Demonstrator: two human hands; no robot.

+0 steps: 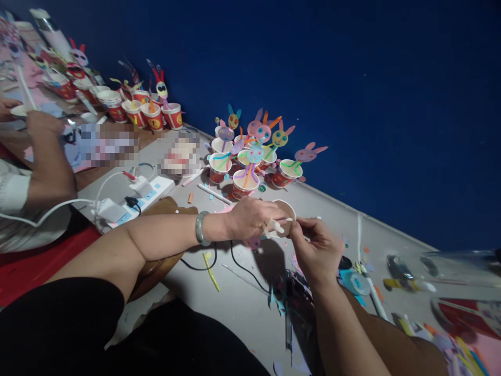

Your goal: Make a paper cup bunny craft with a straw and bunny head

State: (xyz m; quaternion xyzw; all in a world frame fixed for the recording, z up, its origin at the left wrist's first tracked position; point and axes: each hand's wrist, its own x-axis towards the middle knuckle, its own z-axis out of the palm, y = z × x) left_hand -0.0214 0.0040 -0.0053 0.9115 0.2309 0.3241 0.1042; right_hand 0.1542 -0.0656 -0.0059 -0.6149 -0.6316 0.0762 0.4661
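White-rimmed round paper cup (287, 210) is pinched at its rim in the grip of the right hand (319, 246), above the grey bench (242, 295). The left hand (252, 216) reaches across its mouth, by small blurred white pieces (276, 226); I cannot tell its hold. Beyond stand red paper cups (246, 189) with long-eared figures (255, 152).

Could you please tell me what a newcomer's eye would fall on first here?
Probably the cluster of paper cups topped with colourful, long-eared faces, mid-view on the grey table before the dark blue wall. Just nearer, the right hand pinches another paper cup by its rim, with the left hand close by, a greyish-green bangle on that wrist.
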